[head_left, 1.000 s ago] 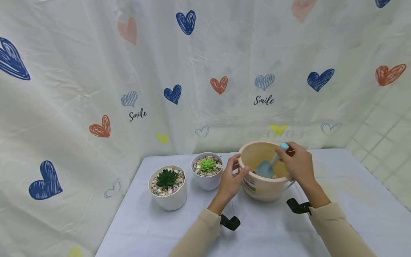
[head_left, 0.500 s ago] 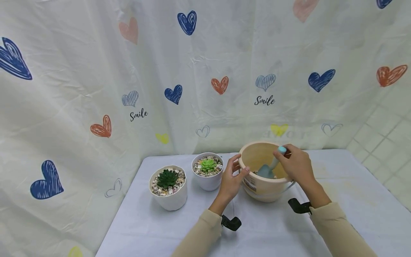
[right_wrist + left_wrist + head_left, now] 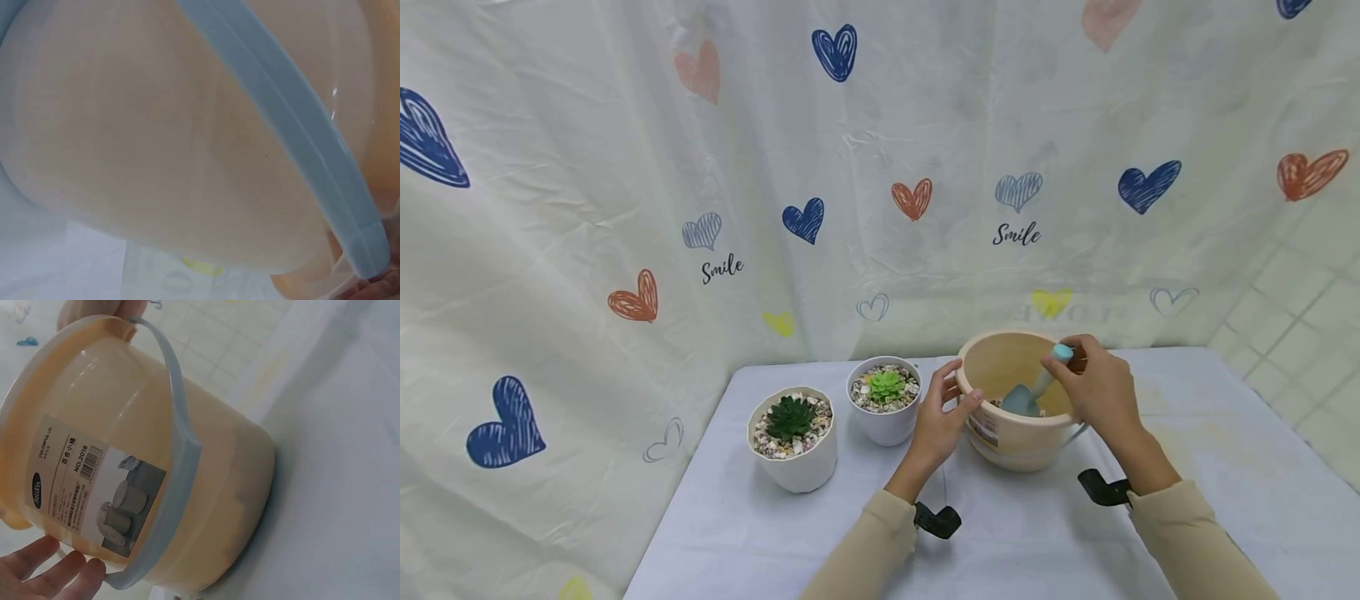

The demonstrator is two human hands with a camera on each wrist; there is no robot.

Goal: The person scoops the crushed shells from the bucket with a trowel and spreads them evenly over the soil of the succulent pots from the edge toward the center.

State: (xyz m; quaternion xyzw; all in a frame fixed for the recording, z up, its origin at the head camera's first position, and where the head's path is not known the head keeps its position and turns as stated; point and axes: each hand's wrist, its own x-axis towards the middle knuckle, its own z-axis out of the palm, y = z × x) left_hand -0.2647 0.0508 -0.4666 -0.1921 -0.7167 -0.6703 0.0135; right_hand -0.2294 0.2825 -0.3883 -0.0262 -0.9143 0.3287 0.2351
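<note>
A peach plastic bucket (image 3: 1011, 431) stands on the table, several small stones partly visible at its bottom. My left hand (image 3: 936, 423) holds its left rim, thumb at the near edge and fingers along the outer wall. In the left wrist view, the fingers (image 3: 47, 575) lie beside the bucket's label (image 3: 94, 484). My right hand (image 3: 1097, 385) grips the handle of a small blue trowel (image 3: 1021, 401), tilted blade down inside the bucket. The blade's tip is hidden behind the near rim. The bucket's blue-grey carrying handle (image 3: 281, 119) hangs against its outer wall.
Left of the bucket stand two white pots on the white-covered table (image 3: 715, 533): one with a light green succulent (image 3: 887, 385), the other with a dark green succulent (image 3: 790, 417). Both are filled with pebbles. A heart-printed curtain (image 3: 850, 125) hangs behind the table.
The trowel has dipped a little deeper into the bucket, its handle end lower than a second ago. My right wrist has shifted slightly right; the left hand keeps its place on the rim.
</note>
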